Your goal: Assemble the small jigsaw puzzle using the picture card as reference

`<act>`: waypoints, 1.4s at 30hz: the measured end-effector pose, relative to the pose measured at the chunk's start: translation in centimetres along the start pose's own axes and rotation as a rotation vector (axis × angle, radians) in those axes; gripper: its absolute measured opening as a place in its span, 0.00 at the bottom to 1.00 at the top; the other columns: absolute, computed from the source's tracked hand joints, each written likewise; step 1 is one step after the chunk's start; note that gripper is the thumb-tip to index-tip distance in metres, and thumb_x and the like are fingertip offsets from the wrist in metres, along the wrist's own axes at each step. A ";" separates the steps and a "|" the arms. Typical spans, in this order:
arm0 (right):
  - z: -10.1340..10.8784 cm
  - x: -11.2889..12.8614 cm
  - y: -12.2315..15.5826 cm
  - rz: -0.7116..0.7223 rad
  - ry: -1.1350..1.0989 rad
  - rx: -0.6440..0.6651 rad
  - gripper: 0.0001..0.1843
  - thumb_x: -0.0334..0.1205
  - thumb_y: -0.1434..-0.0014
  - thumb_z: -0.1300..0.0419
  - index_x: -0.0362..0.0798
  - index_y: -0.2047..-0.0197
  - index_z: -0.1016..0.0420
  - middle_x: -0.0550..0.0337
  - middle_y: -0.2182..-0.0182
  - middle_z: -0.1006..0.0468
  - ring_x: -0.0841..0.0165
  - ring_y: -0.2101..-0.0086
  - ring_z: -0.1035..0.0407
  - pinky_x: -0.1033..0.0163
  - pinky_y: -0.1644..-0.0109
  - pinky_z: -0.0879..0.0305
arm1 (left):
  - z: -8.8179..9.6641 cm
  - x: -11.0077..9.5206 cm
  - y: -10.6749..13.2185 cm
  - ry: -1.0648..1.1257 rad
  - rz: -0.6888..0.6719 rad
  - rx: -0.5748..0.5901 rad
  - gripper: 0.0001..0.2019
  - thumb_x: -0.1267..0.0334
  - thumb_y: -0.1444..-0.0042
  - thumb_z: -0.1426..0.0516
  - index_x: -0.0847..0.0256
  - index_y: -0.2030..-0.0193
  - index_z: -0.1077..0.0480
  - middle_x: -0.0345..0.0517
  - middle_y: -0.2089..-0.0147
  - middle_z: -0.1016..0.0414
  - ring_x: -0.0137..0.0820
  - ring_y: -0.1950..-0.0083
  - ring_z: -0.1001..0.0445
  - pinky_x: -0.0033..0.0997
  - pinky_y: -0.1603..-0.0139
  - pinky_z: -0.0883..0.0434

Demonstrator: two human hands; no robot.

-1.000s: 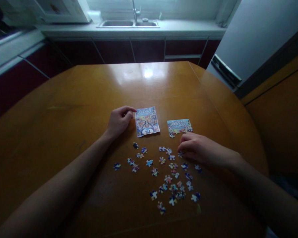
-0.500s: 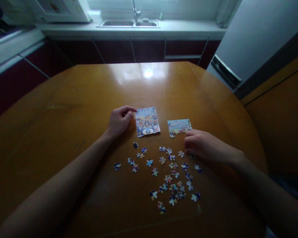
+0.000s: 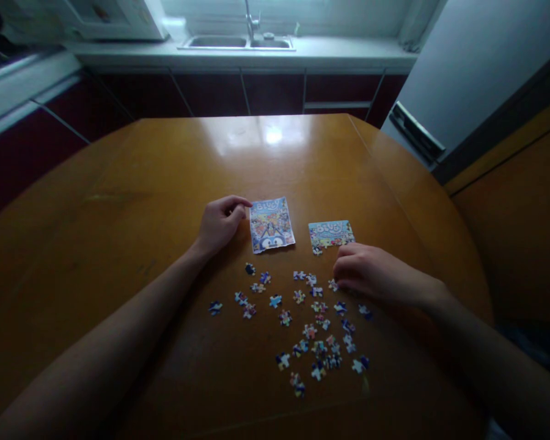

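Observation:
My left hand [image 3: 222, 223] rests on the table left of a printed picture sheet [image 3: 272, 226]. Its index finger reaches out and touches the sheet's upper left edge, while the other fingers are loosely curled around nothing visible. To the right lies a partly assembled jigsaw puzzle [image 3: 332, 233], its top rows joined and its lower edge ragged. Just below that edge is my right hand [image 3: 369, 272], fingers closed and pointing down; whatever they hold is hidden. A loose puzzle piece [image 3: 333, 285] shows right by its fingertips. Several more puzzle pieces [image 3: 318, 307] lie scattered nearer to me.
The wooden table [image 3: 174, 165] has rounded sides. Beyond it stand a counter [image 3: 348, 47] with a double sink [image 3: 217, 42] and a tap [image 3: 252, 24]. A fridge [image 3: 476, 67] is at the right.
My right hand has shifted slightly left and down, its fingertips now by the loose piece. My left hand has stayed at the sheet's edge.

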State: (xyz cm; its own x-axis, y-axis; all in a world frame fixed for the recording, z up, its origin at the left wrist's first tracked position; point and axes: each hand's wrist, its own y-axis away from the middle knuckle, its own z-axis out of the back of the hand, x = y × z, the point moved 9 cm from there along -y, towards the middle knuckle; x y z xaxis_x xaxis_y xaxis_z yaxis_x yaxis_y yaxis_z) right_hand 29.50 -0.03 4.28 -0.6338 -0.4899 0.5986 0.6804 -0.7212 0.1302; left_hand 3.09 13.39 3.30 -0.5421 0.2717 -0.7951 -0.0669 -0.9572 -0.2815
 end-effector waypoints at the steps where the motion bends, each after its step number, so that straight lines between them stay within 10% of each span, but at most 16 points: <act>1: 0.0 0.1 0.0 0.004 0.000 0.005 0.04 0.35 0.37 0.39 0.48 0.63 0.23 0.57 0.61 0.25 0.68 0.62 0.31 0.63 0.57 0.36 | 0.0 0.0 0.0 -0.001 -0.001 0.002 0.10 0.64 0.46 0.45 0.59 0.64 0.21 0.41 0.74 0.28 0.28 0.75 0.36 0.29 0.74 0.40; 25: -0.8 -0.1 0.4 -0.070 -0.094 0.100 0.05 0.28 0.42 0.39 0.47 0.68 0.27 0.62 0.69 0.23 0.71 0.67 0.32 0.65 0.63 0.39 | 0.0 0.1 -0.1 -0.008 -0.009 0.006 0.10 0.64 0.46 0.45 0.59 0.64 0.21 0.41 0.75 0.27 0.27 0.76 0.36 0.28 0.75 0.40; 42: 2.1 -9.0 1.1 -0.462 -0.257 -0.202 0.05 0.38 0.45 0.35 0.46 0.68 0.19 0.57 0.71 0.17 0.66 0.70 0.25 0.62 0.64 0.31 | 0.0 0.0 -0.1 -0.008 0.004 0.011 0.09 0.62 0.46 0.44 0.57 0.65 0.22 0.41 0.74 0.26 0.28 0.75 0.34 0.29 0.73 0.39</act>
State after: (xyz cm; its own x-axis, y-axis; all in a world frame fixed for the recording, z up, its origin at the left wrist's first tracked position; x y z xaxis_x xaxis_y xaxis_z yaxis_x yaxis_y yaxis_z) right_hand 36.71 4.59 0.71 -0.7218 0.0158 0.6919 0.2535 -0.9242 0.2856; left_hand 3.07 13.50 3.37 -0.5489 0.2672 -0.7920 -0.0736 -0.9593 -0.2727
